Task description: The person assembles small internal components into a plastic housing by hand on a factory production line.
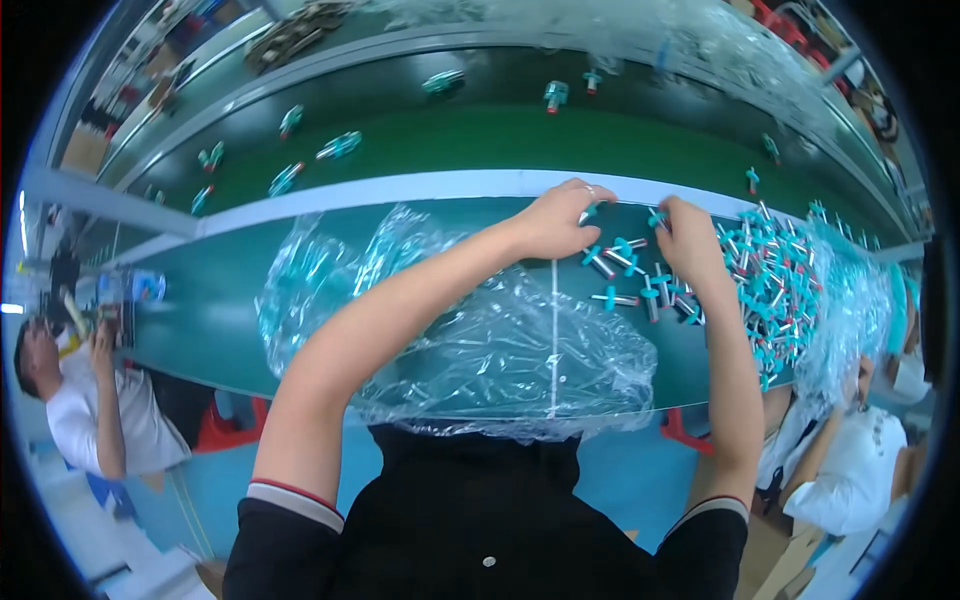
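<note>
We had our left hand bent over the far side of the green worktable, a ring on one finger, its thumb and fingers curved narrowly about a small teal piece; we could not tell whether they pressed on it. Our right hand, just across from it, had its fingertips pinched together on a teal-and-silver part. Between and below our hands lay a few loose parts of the same kind, silver-bodied with teal crosspieces, some red at one end. To the right of our right forearm we saw a dense heap of parts, and against its outer side a crumpled plastic bag. Nearer our body, under our left forearm, a clear plastic sheet lay spread on the table, reaching its near edge. Past our hands ran a pale rail, and beyond it a green belt carried scattered teal pieces. Farther off was more clear plastic. We saw one person in white on our left, near a red stool, and another person in white on our right.
</note>
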Demonstrator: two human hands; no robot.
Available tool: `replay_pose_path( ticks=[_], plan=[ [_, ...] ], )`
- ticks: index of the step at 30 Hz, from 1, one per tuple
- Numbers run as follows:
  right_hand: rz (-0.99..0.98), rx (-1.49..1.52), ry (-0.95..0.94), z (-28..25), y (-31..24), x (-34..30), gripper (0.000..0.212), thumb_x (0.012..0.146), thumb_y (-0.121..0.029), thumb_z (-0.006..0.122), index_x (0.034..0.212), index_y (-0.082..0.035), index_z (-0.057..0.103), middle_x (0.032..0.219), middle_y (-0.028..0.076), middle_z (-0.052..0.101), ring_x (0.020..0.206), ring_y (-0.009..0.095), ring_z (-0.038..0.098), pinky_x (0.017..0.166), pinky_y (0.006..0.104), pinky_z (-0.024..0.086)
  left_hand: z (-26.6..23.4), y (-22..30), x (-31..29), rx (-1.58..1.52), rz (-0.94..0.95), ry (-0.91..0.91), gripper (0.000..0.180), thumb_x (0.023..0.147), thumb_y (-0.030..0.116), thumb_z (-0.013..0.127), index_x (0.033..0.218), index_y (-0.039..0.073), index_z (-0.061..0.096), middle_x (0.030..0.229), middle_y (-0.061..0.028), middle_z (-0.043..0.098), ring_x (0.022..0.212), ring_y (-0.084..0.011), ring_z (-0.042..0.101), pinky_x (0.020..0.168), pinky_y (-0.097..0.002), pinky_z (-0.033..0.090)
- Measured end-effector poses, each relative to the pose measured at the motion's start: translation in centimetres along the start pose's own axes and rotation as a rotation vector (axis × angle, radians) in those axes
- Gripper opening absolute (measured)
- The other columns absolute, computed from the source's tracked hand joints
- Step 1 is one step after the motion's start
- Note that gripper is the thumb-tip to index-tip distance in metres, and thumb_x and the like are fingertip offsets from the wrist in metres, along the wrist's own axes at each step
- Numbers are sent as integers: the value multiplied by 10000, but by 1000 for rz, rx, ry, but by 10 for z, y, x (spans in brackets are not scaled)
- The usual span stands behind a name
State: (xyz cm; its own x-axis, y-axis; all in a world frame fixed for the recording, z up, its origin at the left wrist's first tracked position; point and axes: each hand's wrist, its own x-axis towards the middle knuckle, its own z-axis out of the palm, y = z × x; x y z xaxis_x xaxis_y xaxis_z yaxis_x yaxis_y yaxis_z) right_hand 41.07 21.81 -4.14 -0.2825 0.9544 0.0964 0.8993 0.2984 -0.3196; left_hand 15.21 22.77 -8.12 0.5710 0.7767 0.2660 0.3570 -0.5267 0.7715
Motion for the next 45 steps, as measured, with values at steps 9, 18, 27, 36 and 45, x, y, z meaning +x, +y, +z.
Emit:
replay_pose_path(
  ticks=[9, 18, 27, 36, 45],
  plan=[
    [-116, -33, 224, 21, -8, -56, 318, 892, 3, 666, 1206, -36, 690, 1076, 178, 660, 1037, 370, 623, 905, 445, 504, -182, 46, -152, 151, -409, 318, 401, 930, 172, 640, 1310, 48, 659, 1218, -189, 709, 1111, -301, 702, 971, -392, 549],
    [-673, 443, -17, 54, -226, -59, 484, 877, -181, 774, 1301, -24, 603, 1340, 228, 587, 1223, 419, 571, 1056, 501, 465, -129, 75, -304, 984, -717, 398, 603, 860, 352, 810, 1321, 14, 616, 1250, -211, 564, 1161, -395, 558, 980, -476, 491],
    [-655, 120, -148, 111, -235, -75, 702, 903, -306, 750, 1500, -52, 482, 1644, 251, 297, 1492, 433, 338, 1210, 549, 282, -162, 37, -365, 843, -896, 401, 661, 897, 300, 771, 1467, 80, 521, 1469, -181, 488, 1385, -364, 448, 1129, -513, 379],
    [-557, 340, -254, 87, -221, -73, 523, 931, -173, 714, 1415, -41, 568, 1577, 206, 446, 1460, 399, 425, 1191, 529, 342, -194, 24, -391, 467, -747, 448, 697, 875, 392, 790, 1440, 55, 560, 1440, -182, 493, 1322, -371, 461, 1128, -475, 401],
    [-874, 484, -17, 106, -351, -29, 495, 887, -169, 764, 1340, -44, 607, 1463, 232, 536, 1308, 422, 543, 1105, 540, 425, -146, 23, -349, 916, -915, 618, 532, 926, 340, 735, 1300, -8, 584, 1216, -257, 533, 1075, -414, 557, 901, -507, 516]
  ],
)
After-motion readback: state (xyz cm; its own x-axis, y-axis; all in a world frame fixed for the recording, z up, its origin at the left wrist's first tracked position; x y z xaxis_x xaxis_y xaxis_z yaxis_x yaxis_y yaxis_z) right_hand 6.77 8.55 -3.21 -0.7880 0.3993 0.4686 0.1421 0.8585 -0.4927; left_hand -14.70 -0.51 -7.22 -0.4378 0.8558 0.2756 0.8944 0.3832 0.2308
